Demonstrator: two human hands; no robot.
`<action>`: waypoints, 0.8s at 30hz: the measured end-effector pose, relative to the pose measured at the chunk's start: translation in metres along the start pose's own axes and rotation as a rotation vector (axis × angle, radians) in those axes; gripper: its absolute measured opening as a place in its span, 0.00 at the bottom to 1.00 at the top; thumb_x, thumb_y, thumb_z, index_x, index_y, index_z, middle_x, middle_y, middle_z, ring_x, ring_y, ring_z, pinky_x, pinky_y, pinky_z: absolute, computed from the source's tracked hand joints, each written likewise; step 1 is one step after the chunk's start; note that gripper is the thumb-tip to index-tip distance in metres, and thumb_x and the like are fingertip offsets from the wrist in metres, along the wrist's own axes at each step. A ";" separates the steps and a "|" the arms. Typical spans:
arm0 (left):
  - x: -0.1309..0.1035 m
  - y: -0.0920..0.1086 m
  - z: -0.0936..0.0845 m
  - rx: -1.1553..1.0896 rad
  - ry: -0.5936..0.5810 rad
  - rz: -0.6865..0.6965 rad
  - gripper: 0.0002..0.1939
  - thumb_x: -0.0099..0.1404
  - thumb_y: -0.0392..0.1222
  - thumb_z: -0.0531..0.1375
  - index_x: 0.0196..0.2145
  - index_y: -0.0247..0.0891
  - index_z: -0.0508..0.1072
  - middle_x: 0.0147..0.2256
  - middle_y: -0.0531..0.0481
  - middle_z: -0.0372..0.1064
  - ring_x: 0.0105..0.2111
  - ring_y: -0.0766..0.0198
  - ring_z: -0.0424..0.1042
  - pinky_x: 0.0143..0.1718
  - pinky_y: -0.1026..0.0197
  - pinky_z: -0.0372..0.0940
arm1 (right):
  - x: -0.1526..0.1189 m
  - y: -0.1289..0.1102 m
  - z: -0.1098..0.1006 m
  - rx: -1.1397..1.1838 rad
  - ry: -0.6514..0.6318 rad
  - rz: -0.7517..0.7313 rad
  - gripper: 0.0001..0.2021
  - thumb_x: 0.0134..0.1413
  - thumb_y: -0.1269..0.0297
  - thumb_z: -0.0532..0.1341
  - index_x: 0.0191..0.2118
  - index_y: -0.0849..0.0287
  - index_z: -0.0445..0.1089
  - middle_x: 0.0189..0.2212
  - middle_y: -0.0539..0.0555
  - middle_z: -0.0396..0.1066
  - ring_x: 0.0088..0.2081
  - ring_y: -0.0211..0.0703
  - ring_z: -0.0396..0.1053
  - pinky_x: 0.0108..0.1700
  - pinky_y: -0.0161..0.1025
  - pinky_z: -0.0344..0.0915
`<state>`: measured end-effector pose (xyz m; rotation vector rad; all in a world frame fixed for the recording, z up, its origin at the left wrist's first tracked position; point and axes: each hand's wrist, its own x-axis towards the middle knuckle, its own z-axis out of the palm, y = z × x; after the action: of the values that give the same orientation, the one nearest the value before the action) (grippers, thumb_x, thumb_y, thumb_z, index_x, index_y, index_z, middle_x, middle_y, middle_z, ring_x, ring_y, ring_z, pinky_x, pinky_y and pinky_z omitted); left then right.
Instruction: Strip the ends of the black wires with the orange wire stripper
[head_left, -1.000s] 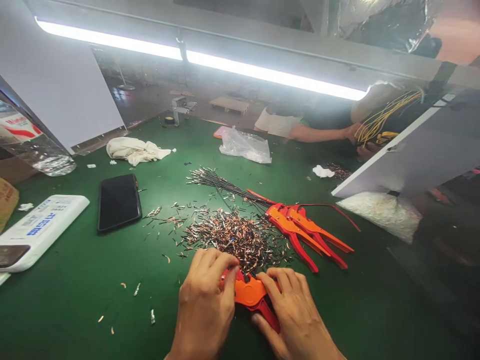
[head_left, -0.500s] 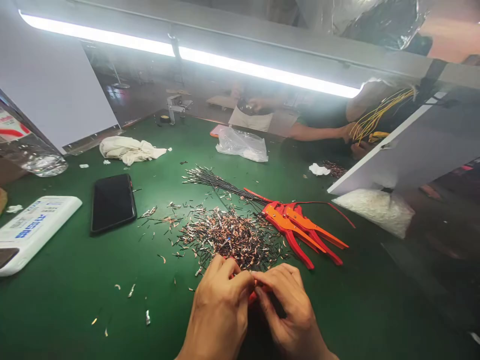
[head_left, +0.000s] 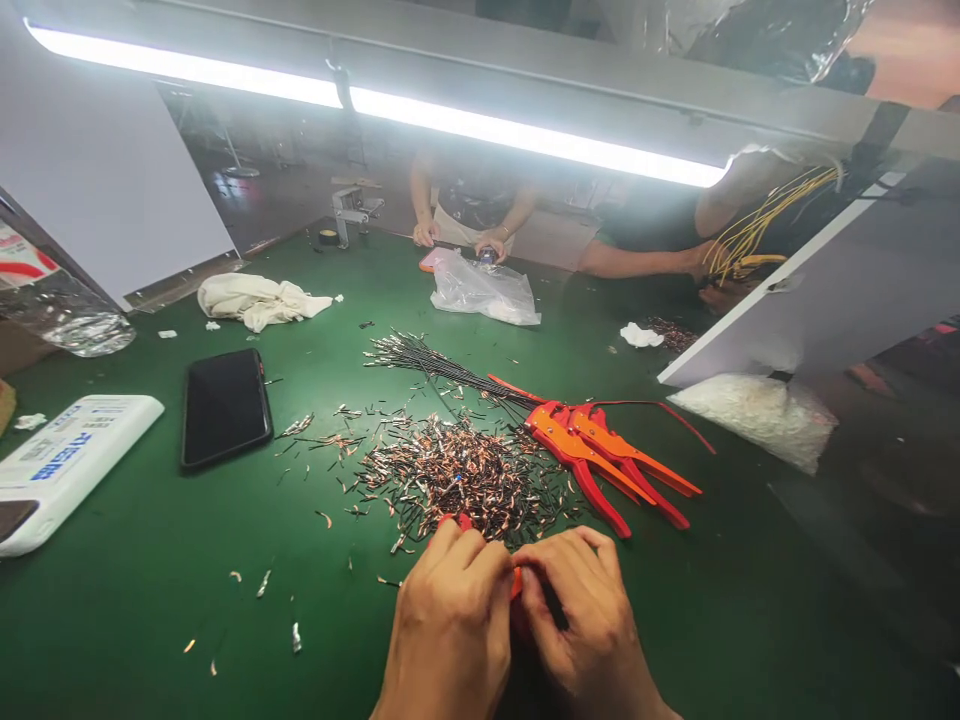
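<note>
My left hand [head_left: 454, 620] is closed around a red and orange tool [head_left: 465, 521], mostly hidden by the fingers, just in front of a pile of wire scraps [head_left: 457, 475]. Touching or nearly touching it, my right hand [head_left: 581, 605] is pinched at the orange part of that tool; whether it holds anything else is hidden. Behind the pile lies a bundle of black wires [head_left: 450, 365] with bare ends at the left. Two red and orange pliers [head_left: 592, 450] rest at the bundle's right end, beside a thin red strip [head_left: 690, 428].
A black phone [head_left: 226, 408] and a white device [head_left: 75, 465] lie at left, near a cloth [head_left: 259, 300]. Behind are a plastic bag [head_left: 484, 288] and two people's hands, one pair with yellow wires [head_left: 757, 235]. A white panel [head_left: 810, 280] stands at right.
Both my hands have shifted slightly right, with more of the tool's red end showing. Across the table, a person's hands have come to the pink object and plastic bag.
</note>
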<state>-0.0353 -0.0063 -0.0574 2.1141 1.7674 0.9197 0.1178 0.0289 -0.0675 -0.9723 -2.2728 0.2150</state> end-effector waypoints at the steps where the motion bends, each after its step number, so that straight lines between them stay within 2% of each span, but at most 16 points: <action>1: 0.000 0.000 0.001 -0.001 0.008 -0.007 0.11 0.66 0.29 0.54 0.28 0.40 0.68 0.29 0.51 0.69 0.34 0.60 0.67 0.36 0.59 0.66 | 0.000 0.000 0.001 -0.011 0.015 0.008 0.08 0.60 0.78 0.53 0.38 0.59 0.64 0.28 0.51 0.70 0.31 0.41 0.66 0.46 0.45 0.52; 5: 0.001 0.001 0.001 -0.013 0.036 -0.042 0.10 0.64 0.29 0.57 0.27 0.40 0.67 0.27 0.52 0.69 0.33 0.60 0.68 0.33 0.60 0.65 | 0.000 0.001 0.004 -0.037 0.022 -0.004 0.08 0.60 0.78 0.53 0.39 0.60 0.64 0.29 0.51 0.71 0.31 0.42 0.67 0.46 0.45 0.52; 11: 0.003 0.001 -0.003 -0.035 0.066 -0.067 0.09 0.65 0.30 0.56 0.29 0.41 0.69 0.28 0.53 0.69 0.32 0.62 0.68 0.32 0.61 0.65 | 0.005 0.000 0.004 -0.036 0.080 0.086 0.09 0.60 0.79 0.51 0.37 0.59 0.64 0.28 0.51 0.70 0.31 0.42 0.67 0.47 0.46 0.54; 24: 0.002 0.007 0.000 -0.064 0.062 -0.076 0.09 0.66 0.34 0.57 0.27 0.41 0.70 0.25 0.54 0.68 0.29 0.63 0.70 0.30 0.63 0.65 | 0.014 -0.003 0.008 -0.189 0.160 0.136 0.10 0.56 0.79 0.51 0.30 0.58 0.62 0.23 0.48 0.66 0.27 0.41 0.64 0.46 0.46 0.55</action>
<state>-0.0291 -0.0059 -0.0532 1.9857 1.8095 1.0171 0.1043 0.0371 -0.0658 -1.1992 -2.1106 -0.0213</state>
